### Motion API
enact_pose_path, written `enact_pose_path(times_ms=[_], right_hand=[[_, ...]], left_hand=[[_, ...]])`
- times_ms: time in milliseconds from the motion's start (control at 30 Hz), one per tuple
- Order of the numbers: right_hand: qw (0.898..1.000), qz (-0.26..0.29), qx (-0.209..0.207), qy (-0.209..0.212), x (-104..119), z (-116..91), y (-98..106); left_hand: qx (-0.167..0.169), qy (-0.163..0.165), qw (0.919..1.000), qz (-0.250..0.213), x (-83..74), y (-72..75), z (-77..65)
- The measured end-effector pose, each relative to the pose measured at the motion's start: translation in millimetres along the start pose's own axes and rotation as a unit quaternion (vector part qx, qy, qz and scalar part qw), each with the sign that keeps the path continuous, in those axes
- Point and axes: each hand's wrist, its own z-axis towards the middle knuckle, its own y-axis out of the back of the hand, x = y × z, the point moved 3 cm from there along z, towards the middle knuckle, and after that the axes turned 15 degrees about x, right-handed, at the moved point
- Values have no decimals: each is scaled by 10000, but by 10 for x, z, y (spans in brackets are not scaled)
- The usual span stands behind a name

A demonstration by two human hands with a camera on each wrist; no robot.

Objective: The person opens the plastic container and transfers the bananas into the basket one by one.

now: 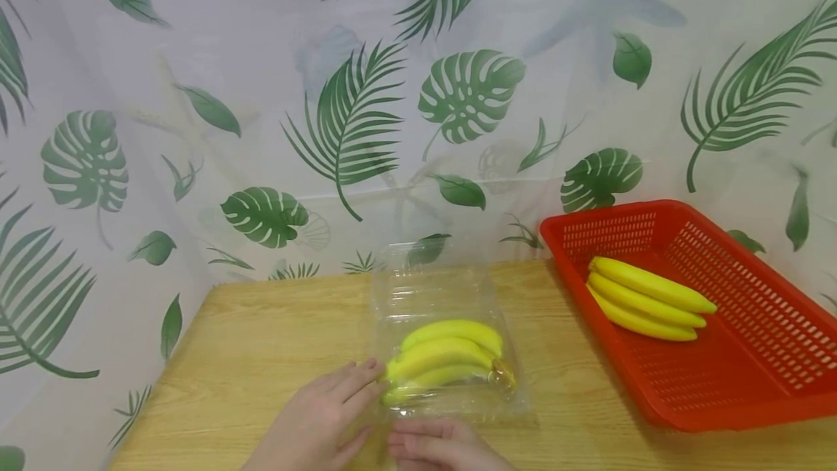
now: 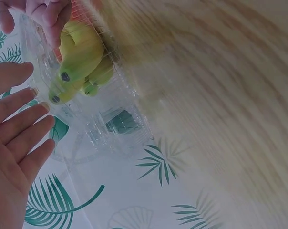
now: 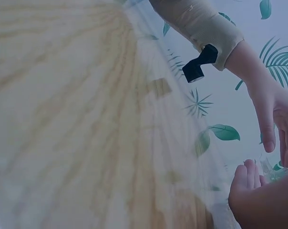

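Observation:
A bunch of yellow bananas (image 1: 447, 358) lies in a clear plastic clamshell box (image 1: 434, 289) on the wooden table. The lid of the box stands raised toward the wall. At the box's left side is my left hand (image 1: 327, 413), its fingertips close to the banana tips; the left wrist view shows those fingers straight and slightly spread. My right hand (image 1: 447, 448) is at the front edge of the box with its fingers loosely bent and nothing gripped. Green-tinged banana ends (image 2: 82, 55) show through the plastic in the left wrist view.
To the right stands a red perforated plastic basket (image 1: 752, 413) holding another bunch of bananas (image 1: 644, 300). Behind the table (image 1: 261, 333) hangs a pale curtain (image 1: 216, 35) printed with green leaves. A black strap mount (image 3: 200, 63) sits on the left sleeve.

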Motion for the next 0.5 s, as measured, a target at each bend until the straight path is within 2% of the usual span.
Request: enact_pose_path(times_ms=[167,267,500], right_hand=[[9990,436,-95,-58,-35,15,-13],[9971,760,-63,64,-53,19,-2],[9931,1122,18,334,-78,50,10]], left_hand=[[-97,8,9999,-91,0,-23,2],[-146,29,9997,-176,0,-29,6],[38,167,9994,-314,-9,-42,5]])
